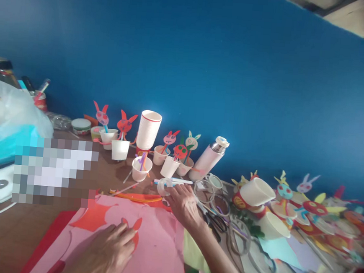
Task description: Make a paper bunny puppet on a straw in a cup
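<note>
Your left hand (110,246): fingers bunched over orange-red rabbit-head cutout (137,225) on pink paper (160,252); pinch cannot be told. Your right hand (183,203): fingers bent at clear tape roll (163,186); grip unclear. Beyond: paper cup (140,175) holding purple pipe cleaners (143,162).

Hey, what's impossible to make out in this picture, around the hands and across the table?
All in the head view:
- Red eared cutout: partly hidden under the left hand.
- Clear roll: the right hand's own fingers hide whether it is gripped.
- Pink paper: near edge cut off by the bottom edge.
- Far-right paper figures: details blurred.
- Left side: pixelated patch masks what's there.
</note>
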`<state>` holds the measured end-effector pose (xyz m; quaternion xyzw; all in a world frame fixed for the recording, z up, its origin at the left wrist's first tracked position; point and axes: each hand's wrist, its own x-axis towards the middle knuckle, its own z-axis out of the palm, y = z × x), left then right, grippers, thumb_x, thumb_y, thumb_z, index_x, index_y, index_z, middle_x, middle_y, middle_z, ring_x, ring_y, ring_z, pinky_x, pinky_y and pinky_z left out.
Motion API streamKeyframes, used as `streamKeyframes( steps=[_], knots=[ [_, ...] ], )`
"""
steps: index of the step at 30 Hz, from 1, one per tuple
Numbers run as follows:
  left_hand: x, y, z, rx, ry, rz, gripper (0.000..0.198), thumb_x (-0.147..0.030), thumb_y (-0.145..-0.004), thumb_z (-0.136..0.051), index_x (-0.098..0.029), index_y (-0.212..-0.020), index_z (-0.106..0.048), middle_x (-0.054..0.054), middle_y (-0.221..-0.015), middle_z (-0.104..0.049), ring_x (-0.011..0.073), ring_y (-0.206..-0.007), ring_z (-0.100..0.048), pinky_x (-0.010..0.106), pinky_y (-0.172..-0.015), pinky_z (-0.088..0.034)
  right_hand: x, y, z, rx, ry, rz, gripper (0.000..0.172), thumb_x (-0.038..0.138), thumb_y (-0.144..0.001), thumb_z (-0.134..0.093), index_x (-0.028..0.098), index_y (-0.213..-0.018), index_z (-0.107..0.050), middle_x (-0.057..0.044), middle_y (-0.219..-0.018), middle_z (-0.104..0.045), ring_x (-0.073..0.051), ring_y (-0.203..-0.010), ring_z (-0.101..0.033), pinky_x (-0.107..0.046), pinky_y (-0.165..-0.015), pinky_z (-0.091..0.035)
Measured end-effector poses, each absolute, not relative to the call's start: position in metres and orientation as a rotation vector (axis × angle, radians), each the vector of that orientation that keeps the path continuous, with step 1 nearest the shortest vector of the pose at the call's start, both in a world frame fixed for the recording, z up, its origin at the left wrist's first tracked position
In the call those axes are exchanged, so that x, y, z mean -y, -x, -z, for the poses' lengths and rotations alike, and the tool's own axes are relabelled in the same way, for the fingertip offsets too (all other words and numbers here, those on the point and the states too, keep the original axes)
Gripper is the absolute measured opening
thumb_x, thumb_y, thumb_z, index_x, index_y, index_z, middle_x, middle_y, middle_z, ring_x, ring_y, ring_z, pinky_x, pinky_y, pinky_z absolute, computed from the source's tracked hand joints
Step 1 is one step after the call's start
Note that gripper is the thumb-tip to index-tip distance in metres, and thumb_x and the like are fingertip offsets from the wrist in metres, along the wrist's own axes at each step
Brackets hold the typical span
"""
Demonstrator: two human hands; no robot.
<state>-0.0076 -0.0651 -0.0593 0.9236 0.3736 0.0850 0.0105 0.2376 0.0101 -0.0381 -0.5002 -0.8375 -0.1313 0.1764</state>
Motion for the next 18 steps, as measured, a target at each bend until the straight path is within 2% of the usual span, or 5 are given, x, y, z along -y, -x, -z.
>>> streamKeyframes(
  steps=[2, 4, 11, 15, 18],
  knots=[
    [0.061, 0.009, 0.063, -1.149, -2.820, -0.175, 0.019, -0.011, -0.075, -0.058, -0.022, -0.085, -0.070, 0.003, -0.103, -0.070, 0.0295, -0.101, -0.060, 0.044, -0.083, -0.049, -0.004, -0.239, 0.039, 2.346, 1.397, 0.350, 0.007, 0.023, -0.088, -0.058, 0.020, -0.094, -0.060, -0.004, -0.081, -0.062, -0.022, -0.076, -0.055, -0.035, -0.072, -0.034],
    [0.058, 0.009, 0.063, -1.140, -2.803, -0.211, 0.023, -0.006, -0.075, -0.054, -0.022, -0.084, -0.067, 0.001, -0.098, -0.069, 0.0275, -0.098, -0.061, 0.044, -0.084, -0.047, 0.001, -0.240, 0.040, 2.324, 1.373, 0.327, 0.006, 0.021, -0.088, -0.058, 0.021, -0.094, -0.060, -0.003, -0.079, -0.063, -0.021, -0.074, -0.055, -0.034, -0.070, -0.034],
    [0.054, 0.008, 0.053, -1.021, -2.859, -0.511, 0.021, -0.003, -0.068, -0.052, -0.022, -0.070, -0.061, 0.000, -0.076, -0.066, 0.0218, -0.074, -0.059, 0.035, -0.072, -0.044, 0.020, -0.236, 0.041, 2.227, 1.323, 0.221, 0.008, 0.018, -0.088, -0.056, 0.021, -0.094, -0.060, -0.003, -0.080, -0.064, -0.020, -0.072, -0.057, -0.033, -0.068, -0.035],
    [0.042, 0.019, 0.038, -1.055, -2.739, -0.820, 0.027, -0.006, -0.083, -0.039, -0.022, -0.071, -0.057, 0.001, -0.073, -0.063, 0.0180, -0.068, -0.057, 0.032, -0.074, -0.044, 0.035, -0.232, 0.041, 2.173, 1.306, 0.126, 0.011, 0.016, -0.084, -0.059, 0.021, -0.094, -0.059, -0.003, -0.081, -0.064, -0.021, -0.075, -0.057, -0.034, -0.071, -0.038],
    [0.029, 0.029, 0.029, -1.086, -2.675, -0.956, 0.026, -0.012, -0.088, -0.037, -0.022, -0.075, -0.058, 0.001, -0.072, -0.063, 0.0165, -0.069, -0.059, 0.028, -0.072, -0.046, 0.044, -0.227, 0.040, 2.109, 1.303, 0.060, 0.014, 0.014, -0.081, -0.061, 0.021, -0.093, -0.058, -0.003, -0.082, -0.063, -0.021, -0.075, -0.057, -0.034, -0.070, -0.041]
  ],
)
